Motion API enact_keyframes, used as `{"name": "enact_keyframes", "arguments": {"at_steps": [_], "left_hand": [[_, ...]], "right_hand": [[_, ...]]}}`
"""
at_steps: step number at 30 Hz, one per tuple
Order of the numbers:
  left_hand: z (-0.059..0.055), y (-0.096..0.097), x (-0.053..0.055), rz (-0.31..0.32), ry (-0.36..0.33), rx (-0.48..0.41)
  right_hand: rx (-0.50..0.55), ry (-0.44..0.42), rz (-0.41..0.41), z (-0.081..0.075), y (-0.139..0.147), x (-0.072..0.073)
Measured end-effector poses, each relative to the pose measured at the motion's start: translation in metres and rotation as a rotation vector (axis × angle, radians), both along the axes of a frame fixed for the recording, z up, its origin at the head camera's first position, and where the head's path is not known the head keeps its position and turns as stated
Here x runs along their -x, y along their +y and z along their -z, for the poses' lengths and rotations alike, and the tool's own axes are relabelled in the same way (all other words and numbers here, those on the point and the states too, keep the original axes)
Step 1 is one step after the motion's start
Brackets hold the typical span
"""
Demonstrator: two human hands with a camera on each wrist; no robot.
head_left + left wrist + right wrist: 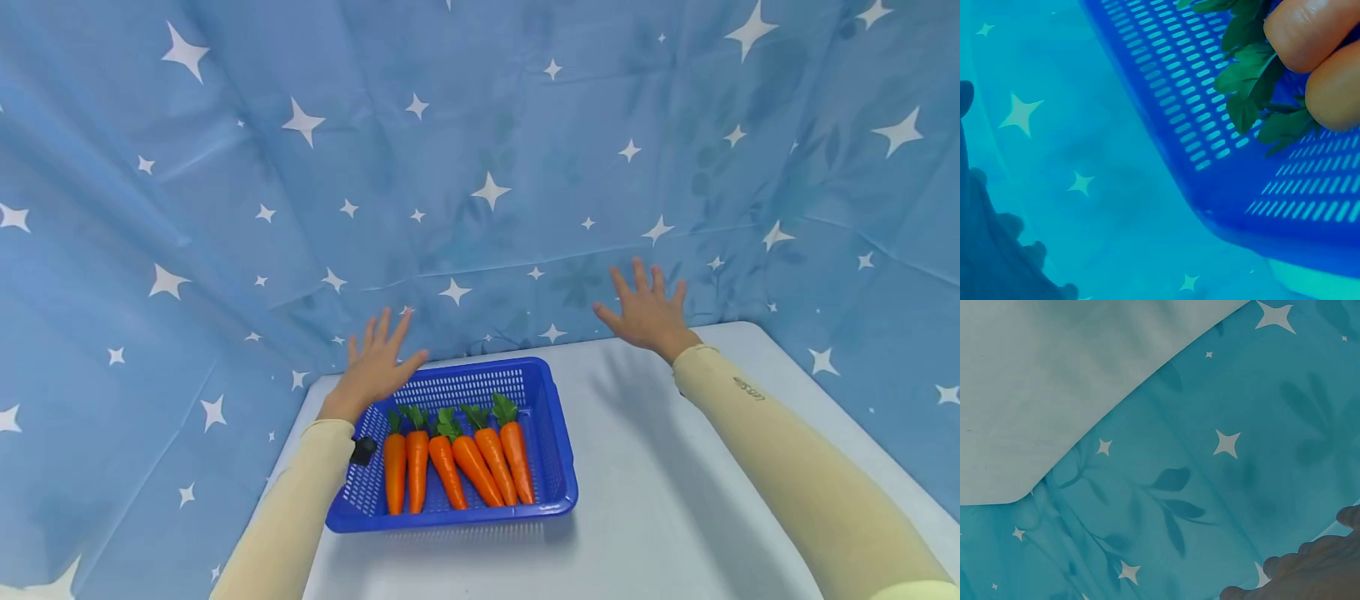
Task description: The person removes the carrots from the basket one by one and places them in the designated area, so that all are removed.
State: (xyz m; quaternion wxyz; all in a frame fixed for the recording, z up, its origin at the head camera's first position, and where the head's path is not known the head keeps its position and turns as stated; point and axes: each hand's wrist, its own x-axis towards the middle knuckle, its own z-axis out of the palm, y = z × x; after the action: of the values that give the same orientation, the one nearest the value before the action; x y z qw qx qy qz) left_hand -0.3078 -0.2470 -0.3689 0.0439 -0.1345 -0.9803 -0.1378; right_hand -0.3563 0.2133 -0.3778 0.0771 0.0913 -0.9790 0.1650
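- Head view: your left hand (373,371) has fingers spread straight, holding nothing, about the far left corner of the blue perforated basket (450,522); raising both palms evenly should suit this pose, clear of the rim.
- Nearer you than those fingers, rightward, six orange carrots (447,471) lie in the basket, leafy ends away from you.
- Your right hand (647,315), fingers also spread and free, is well apart from the basket.
- White tabletop (615,500) between gives sideways room; starred cloth (525,125) bounds your fingertips ahead.
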Motion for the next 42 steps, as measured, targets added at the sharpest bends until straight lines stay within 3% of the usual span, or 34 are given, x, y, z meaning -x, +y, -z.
{"name": "enact_keyframes", "arguments": {"at_steps": [3, 10, 25, 28, 35, 42], "left_hand": [[-0.004, -0.005, -0.015, 0.01, -0.005, 0.033], [-0.001, -0.021, -0.046, 0.029, 0.032, 0.098], [0.039, -0.052, -0.118, -0.03, 0.038, 0.078], [0.049, -0.056, -0.13, -0.057, 0.014, 0.064], [0.074, -0.063, -0.146, -0.108, -0.1, 0.036], [0.084, -0.066, -0.156, -0.161, -0.195, -0.041]], "right_hand": [[0.004, 0.003, -0.005, 0.002, -0.001, 0.001], [-0.013, 0.001, -0.023, 0.001, 0.0, -0.001], [-0.033, 0.003, -0.046, -0.001, -0.002, 0.001], [-0.031, 0.001, -0.05, -0.002, -0.004, 0.001], [-0.034, -0.004, -0.054, 0.002, -0.008, 0.0], [-0.036, -0.004, -0.057, 0.006, -0.013, -0.001]]}}
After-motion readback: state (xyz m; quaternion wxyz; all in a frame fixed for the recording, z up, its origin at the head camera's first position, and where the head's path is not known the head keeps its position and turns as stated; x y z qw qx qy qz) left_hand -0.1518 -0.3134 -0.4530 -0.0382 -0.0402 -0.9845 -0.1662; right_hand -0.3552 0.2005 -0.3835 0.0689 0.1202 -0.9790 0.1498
